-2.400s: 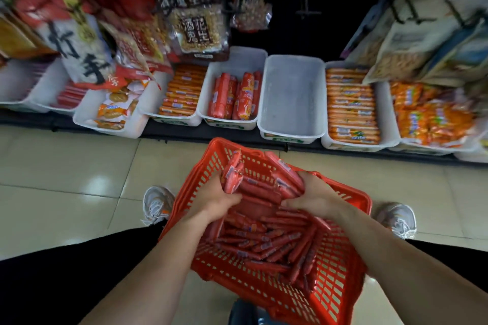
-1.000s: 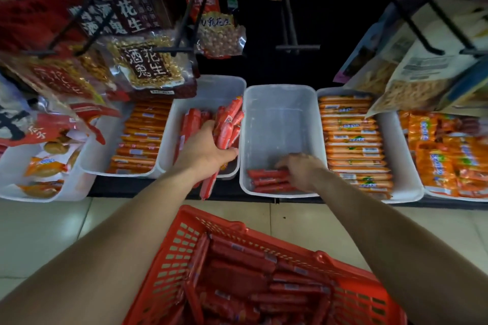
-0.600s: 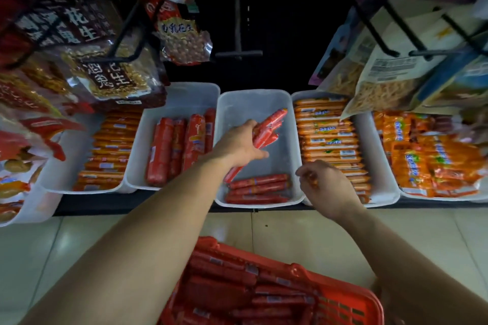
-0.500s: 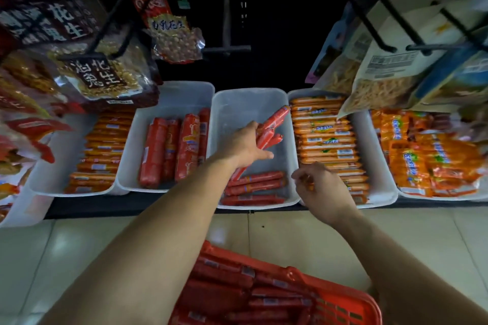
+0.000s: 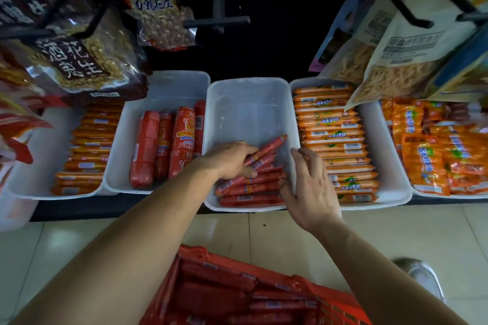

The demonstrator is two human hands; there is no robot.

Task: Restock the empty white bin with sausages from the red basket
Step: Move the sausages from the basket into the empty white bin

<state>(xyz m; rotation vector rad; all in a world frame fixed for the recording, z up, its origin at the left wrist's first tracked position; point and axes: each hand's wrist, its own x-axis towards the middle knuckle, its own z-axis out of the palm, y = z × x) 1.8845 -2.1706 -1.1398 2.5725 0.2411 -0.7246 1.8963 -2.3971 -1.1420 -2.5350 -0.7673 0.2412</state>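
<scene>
The white bin (image 5: 245, 113) sits mid-shelf, its back half bare. Several thin red sausages (image 5: 250, 188) lie stacked crosswise at its front. My left hand (image 5: 229, 161) grips a small bunch of sausages (image 5: 269, 148), tilted with their tips pointing back-right, low against that stack. My right hand (image 5: 309, 185) is at the bin's right wall, fingers straight and spread, fingertips touching the ends of the stacked sausages. The red basket (image 5: 195, 252) is at the bottom of the view, and more sausages (image 5: 219, 280) lie in it.
A bin of thick red sausages (image 5: 163, 145) stands to the left and a bin of orange sausages (image 5: 332, 134) to the right, with more orange packs beyond both. Peanut bags (image 5: 79, 60) and other snack bags (image 5: 396, 60) hang from hooks above. My shoe (image 5: 420, 274) is on the tiled floor.
My left hand has lowered its bunch of sausages down to the stack in the bin. My right hand has opened and moved in to the stack's right ends.
</scene>
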